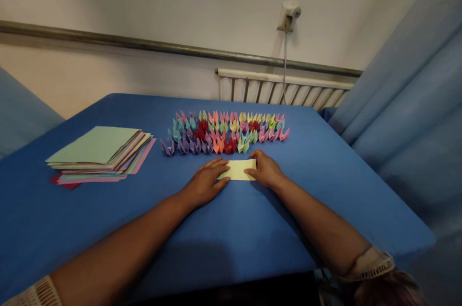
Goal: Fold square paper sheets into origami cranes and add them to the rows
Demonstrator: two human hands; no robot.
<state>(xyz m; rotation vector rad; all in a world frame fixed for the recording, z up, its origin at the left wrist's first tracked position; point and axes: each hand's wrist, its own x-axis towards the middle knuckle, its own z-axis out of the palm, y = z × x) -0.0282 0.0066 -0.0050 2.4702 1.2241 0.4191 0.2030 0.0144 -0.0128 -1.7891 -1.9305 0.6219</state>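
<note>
A pale yellow sheet of paper (237,170) lies on the blue cloth in front of me, a narrow rectangle that looks folded over. My left hand (207,181) rests on its left end, fingers stretched out flat and thumb apart along the near edge. At the right end, my right hand (267,169) is closed on the paper, thumb on top and fingers curled around the far edge. Just beyond stand rows of folded paper cranes (231,144) in purple, red, orange, green, pink and yellow.
A loose stack of coloured paper sheets (97,145) sits to the left, pale green on top. The blue-covered table (346,190) reaches a wall with a metal rail (144,44), a radiator (252,85) and a socket (288,17). Blue curtains (407,80) hang at the right.
</note>
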